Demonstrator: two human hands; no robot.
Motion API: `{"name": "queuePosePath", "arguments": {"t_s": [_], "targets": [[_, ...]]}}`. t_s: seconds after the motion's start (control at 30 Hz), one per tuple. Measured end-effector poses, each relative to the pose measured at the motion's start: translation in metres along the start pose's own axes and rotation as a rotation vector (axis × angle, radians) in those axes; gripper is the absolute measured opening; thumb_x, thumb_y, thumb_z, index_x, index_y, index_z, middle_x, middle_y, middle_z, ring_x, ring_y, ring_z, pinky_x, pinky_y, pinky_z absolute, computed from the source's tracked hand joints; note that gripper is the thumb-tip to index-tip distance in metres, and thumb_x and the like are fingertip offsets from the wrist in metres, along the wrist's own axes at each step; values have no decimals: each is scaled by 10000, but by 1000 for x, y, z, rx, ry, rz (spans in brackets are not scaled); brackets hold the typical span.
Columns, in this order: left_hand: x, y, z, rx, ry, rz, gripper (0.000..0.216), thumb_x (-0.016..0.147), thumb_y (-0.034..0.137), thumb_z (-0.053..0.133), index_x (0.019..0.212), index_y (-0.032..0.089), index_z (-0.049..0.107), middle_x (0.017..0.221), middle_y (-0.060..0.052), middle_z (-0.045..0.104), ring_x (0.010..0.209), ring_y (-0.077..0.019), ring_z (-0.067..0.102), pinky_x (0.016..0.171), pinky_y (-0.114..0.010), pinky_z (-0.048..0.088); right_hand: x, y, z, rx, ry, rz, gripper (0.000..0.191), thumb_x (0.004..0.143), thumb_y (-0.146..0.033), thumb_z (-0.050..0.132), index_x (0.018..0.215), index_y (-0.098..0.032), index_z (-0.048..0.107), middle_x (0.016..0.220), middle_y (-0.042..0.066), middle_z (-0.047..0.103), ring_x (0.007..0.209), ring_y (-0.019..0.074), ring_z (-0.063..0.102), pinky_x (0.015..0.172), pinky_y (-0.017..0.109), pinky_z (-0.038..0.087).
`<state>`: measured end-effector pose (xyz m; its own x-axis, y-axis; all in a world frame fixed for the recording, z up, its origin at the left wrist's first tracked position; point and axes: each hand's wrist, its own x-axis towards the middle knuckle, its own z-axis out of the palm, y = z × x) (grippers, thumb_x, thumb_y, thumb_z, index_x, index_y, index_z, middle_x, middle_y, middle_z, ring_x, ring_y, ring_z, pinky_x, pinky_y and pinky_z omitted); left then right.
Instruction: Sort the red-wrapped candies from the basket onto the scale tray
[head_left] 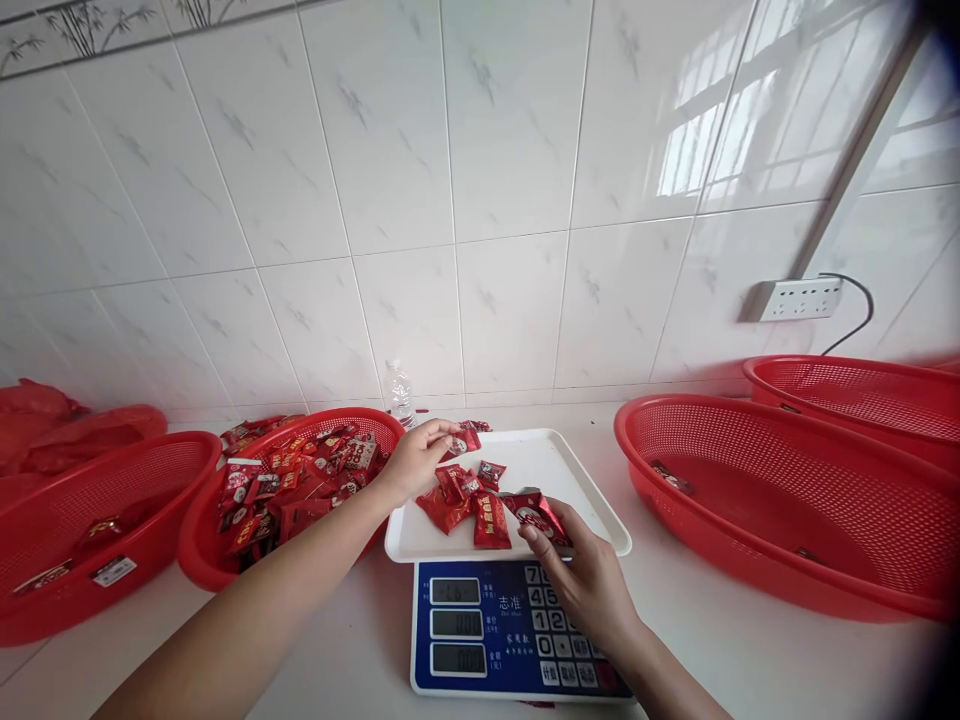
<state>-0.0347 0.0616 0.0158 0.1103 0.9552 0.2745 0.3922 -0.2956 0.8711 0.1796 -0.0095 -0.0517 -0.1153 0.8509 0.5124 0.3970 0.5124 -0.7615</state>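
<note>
My left hand (422, 462) is closed on a small red snack packet (465, 440) above the left back corner of the scale's white tray (577, 480). At the tray's front, my right hand (589, 575) grips a shiny dark-red snack packet (537, 515) between thumb and fingers. Several red packets lie on the tray between my hands, among them an upright one with gold lettering (491, 520). Below the tray is the blue panel of the digital scale (465, 675), its keypad partly covered by my right hand.
Left of the scale stands a red basket (196, 540) heaped with packets. Another red basket (176, 460) at far left holds a few. To the right are two more red baskets (720, 410). A clear plastic bottle (399, 390) stands by the tiled wall, which carries a power strip (799, 299).
</note>
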Motion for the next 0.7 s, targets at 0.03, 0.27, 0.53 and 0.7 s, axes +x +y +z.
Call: {"name": "queuePosePath", "arguments": {"t_s": [0.03, 0.27, 0.53, 0.7], "targets": [[0, 2, 1, -4, 17, 5, 173, 846, 171, 480, 957, 177, 613, 1063, -60, 678, 1010, -180, 611, 907, -302, 440, 0, 0, 0, -1, 1, 1, 288, 896, -437, 467, 1045, -219, 584, 874, 45, 727, 692, 188, 684, 601, 253, 540], [-1, 6, -2, -56, 127, -18, 171, 833, 168, 475, 958, 172, 591, 1053, -71, 672, 1004, -188, 612, 906, -316, 439, 0, 2, 2, -12, 5, -6, 298, 897, -458, 460, 1025, -216, 579, 842, 47, 721, 700, 197, 688, 593, 256, 543], [-29, 4, 4, -139, 16, 4, 208, 835, 221, 534, 1037, 189, 567, 1012, -58, 678, 947, -183, 633, 884, -326, 464, 0, 1, -3, -10, -43, -114, 264, 907, -382, 475, 1058, -212, 610, 1119, 108, 676, 1023, 231, 647, 782, 318, 558], [-60, 16, 30, -69, -206, 129, 204, 856, 216, 548, 1049, 186, 606, 1020, -66, 685, 947, -173, 646, 876, -297, 493, -2, -1, -4, -10, -203, -281, 216, 897, -319, 517, 1055, -236, 639, 1180, 99, 654, 1041, 212, 641, 838, 306, 543]]}}
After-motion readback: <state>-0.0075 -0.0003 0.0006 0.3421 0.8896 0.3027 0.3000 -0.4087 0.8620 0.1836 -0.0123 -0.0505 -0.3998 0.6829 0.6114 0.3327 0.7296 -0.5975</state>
